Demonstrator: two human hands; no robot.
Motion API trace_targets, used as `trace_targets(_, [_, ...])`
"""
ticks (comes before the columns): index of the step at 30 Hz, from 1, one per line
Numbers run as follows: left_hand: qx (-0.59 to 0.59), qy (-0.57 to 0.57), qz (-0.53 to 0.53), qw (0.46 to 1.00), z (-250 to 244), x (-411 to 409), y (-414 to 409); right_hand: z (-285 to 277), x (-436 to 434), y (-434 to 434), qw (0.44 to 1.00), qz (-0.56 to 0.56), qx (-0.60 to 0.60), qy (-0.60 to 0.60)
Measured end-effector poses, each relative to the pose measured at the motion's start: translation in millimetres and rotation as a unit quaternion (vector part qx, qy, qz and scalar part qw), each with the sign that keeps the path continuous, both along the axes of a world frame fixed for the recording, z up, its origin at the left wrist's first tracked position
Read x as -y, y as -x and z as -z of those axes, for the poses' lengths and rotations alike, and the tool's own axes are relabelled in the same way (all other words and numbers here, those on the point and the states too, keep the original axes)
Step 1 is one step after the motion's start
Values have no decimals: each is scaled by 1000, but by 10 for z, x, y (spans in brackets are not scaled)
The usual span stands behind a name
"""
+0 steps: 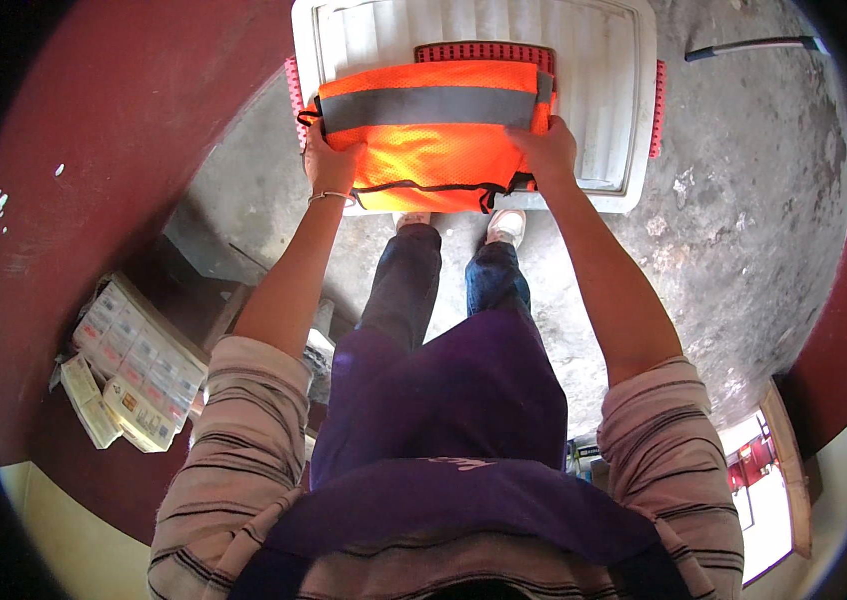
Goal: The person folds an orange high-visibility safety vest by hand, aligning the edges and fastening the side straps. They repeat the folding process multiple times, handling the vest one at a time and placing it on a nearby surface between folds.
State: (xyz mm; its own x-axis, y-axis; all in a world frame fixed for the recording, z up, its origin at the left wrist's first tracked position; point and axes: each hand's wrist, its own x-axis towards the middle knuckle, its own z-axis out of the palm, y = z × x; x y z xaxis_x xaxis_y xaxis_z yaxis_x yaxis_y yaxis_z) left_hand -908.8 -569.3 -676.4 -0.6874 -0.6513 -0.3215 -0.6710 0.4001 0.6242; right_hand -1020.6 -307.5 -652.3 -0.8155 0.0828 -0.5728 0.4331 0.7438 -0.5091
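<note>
An orange mesh safety vest (431,154), folded to a rough rectangle, is held up between my two hands. A grey reflective band crosses its upper part, and black trim runs along its lower edge. My left hand (331,161) grips the left side, thumb over the front. On the right side, my right hand (549,150) holds the vest, with thumb on the front too. Both hands' other fingers are partly hidden. Behind and below the vest is a white plastic lid (603,97), with a red slotted plastic piece (483,51) showing above the vest's top edge.
Red perforated edges (657,109) show beside the lid. A dark-and-silver bar (753,46) lies on the concrete floor at the upper right. Packaged boxes (138,345) are at the lower left, near a dark red wall (93,150). My shoes (506,225) stand just below the lid.
</note>
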Motion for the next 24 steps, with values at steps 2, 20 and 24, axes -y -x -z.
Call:
trace_targets(2, [20, -3, 8, 1000, -70, -29, 51, -9, -27, 13, 999, -15, 31, 29])
trace_targets(20, [147, 260, 344, 890, -455, -375, 542, 311, -1617, 157, 950, 254, -52, 174])
trace_targets(24, [270, 148, 367, 878, -321, -120, 229, 230, -1558, 1, 949, 262, -40, 169])
